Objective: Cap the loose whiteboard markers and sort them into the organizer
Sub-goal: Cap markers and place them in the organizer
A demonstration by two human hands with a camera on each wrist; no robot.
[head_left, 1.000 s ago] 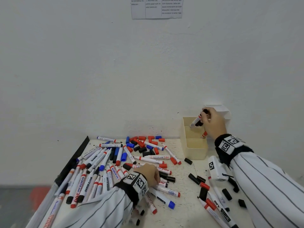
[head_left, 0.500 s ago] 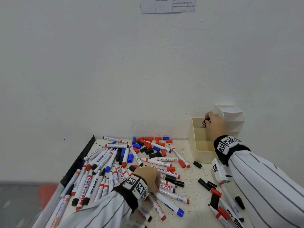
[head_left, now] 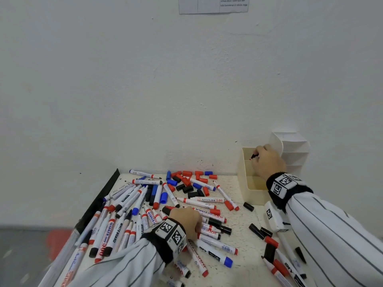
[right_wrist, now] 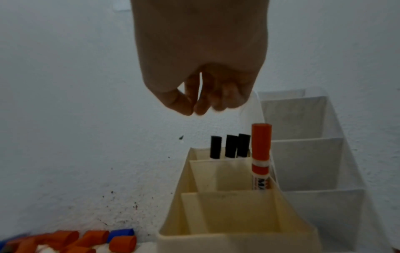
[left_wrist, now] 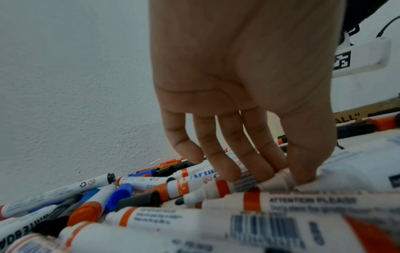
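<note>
**Right hand over the organizer, left hand down in the marker pile**

Your right hand (right_wrist: 201, 68) hangs above the cream organizer (right_wrist: 233, 239), which stands at the far right of the table (head_left: 244, 272) against the wall (head_left: 145, 90). In the right wrist view its fingers are curled in with the thumb tip meeting a fingertip, and nothing is held between them. Below it, three black-capped markers (right_wrist: 230, 146) stand upright in the organizer's rearmost compartment, and one red-capped marker (right_wrist: 261, 154) stands upright in the middle compartment, against its right wall. The nearest compartment shows only its cream walls. A white tiered organizer (right_wrist: 307, 154) sits just beside the cream one, on its right.

Your left hand (left_wrist: 240, 89) is down on the loose markers (head_left: 128, 214) that lie heaped across the left and middle of the table. In the left wrist view its fingers (left_wrist: 229, 154) and thumb reach down and close round the barrel of a red-banded marker (left_wrist: 216, 187) lying in the pile, its black tip uncapped and pointing left.

Loose red, blue and black caps (head_left: 186, 183) lie scattered at the far edge of the table near the wall, to the left of the cream organizer. More markers and black caps (head_left: 269, 245) lie on the table near your right forearm
</note>
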